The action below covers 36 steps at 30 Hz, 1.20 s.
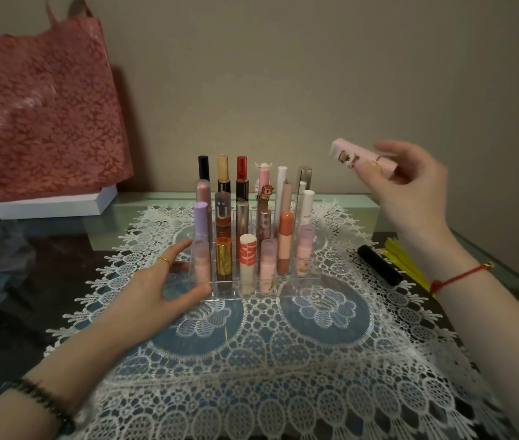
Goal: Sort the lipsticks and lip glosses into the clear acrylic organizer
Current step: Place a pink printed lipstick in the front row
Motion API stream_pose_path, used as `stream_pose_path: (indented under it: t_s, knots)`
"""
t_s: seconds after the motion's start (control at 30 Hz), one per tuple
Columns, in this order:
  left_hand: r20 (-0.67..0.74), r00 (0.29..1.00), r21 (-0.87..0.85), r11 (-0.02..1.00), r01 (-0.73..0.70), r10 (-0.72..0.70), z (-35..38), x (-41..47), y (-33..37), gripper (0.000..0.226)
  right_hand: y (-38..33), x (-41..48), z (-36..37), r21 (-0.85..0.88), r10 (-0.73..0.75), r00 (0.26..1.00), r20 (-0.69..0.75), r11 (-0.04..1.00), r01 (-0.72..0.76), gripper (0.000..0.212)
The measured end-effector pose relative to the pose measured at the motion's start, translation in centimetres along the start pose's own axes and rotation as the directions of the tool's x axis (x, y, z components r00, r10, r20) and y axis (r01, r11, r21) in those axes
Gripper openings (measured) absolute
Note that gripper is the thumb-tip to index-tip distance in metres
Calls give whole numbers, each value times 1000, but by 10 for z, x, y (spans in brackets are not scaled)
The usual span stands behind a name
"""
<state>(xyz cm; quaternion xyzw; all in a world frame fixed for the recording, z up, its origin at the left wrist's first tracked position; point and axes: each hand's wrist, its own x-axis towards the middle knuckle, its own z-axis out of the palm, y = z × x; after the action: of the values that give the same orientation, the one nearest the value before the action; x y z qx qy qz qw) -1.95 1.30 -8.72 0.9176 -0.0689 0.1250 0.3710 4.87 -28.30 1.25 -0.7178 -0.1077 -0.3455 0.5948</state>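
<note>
- Up and to the right of the clear acrylic organizer (302,285), the right hand (410,185) holds a pink lipstick (360,160) in the air, with its fingers clamped round the tube's right end.
- The tube's long axis lies nearly level. Its free end points left and slightly up, towards the organizer's back right corner.
- The coming move probably means tipping the tube upright and carrying it left and down. The front right compartments look free, though clear walls make this uncertain.
- The left hand (156,287) rests against the organizer's left wall. Its fingers (174,251) are straight and apart, and the thumb lies by the front left corner, likely to steady it.
- The right hand is the nearer one to the only loose piece, a black tube (379,265) lying on the bench to the right, well apart from the organizer.
- Counts:
  - one organizer
  - roughly twenty upright tubes in it, too crowded for an exact figure
  - one tube in hand
  - one tube on the bench
</note>
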Motion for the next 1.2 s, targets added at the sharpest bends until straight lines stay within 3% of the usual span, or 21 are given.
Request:
stream_pose_path:
  t_s: [0.2, 0.37, 0.8, 1.2]
  knots:
    - [-1, 1000, -14, 1000, 10, -10, 0, -1, 1, 85, -25, -25, 2, 242, 54, 983, 174, 965, -96, 41]
    - [1, 1000, -14, 1000, 3, -3, -1, -1, 2, 86, -15, -42, 7, 180, 106, 955, 275, 971, -160, 40]
    - [14, 1000, -71, 997, 23, -22, -1, -2, 3, 84, 1, -67, 25, -37, 47, 895, 443, 999, -34, 40]
    - [2, 1000, -61, 998, 18, -18, -1, -2, 1, 87, 8, -67, 30, -85, 16, 900, 436, 996, 23, 39]
